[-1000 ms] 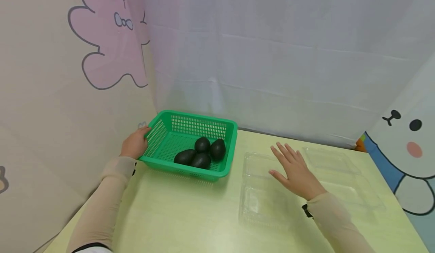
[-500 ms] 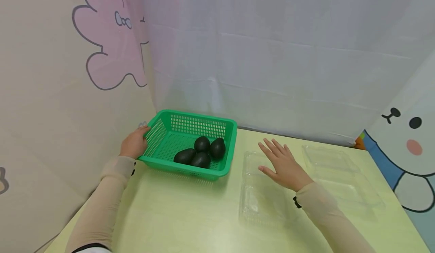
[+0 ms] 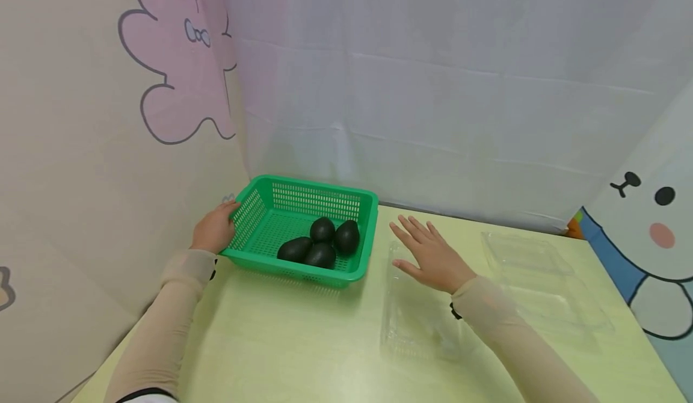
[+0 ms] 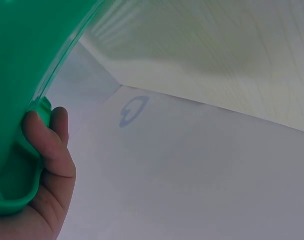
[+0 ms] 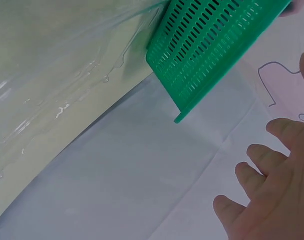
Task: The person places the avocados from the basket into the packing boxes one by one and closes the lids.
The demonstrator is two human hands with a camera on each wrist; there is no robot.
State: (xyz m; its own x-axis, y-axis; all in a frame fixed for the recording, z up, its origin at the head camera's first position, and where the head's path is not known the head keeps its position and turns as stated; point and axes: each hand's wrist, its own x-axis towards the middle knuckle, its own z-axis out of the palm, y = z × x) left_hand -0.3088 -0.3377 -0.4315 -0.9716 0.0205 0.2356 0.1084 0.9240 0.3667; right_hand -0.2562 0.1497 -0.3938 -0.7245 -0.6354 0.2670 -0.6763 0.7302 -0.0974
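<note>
We see the spread, empty right hand (image 3: 433, 261) closer to the green basket (image 3: 265, 228) than before, at its three o'clock. The left hand (image 3: 213, 230) grips it at nine o'clock. Four dark fruits (image 3: 320, 256) sit inside. We barely see the clear box (image 3: 406, 325) the right hand partly hides.

I log from my remote station a screened-off corner, wider room undetermined: creased pale sheeting (image 3: 422, 102) with printed cartoon animals (image 3: 178, 84) closes in the yellowish desk (image 3: 260, 343) on three sides.
</note>
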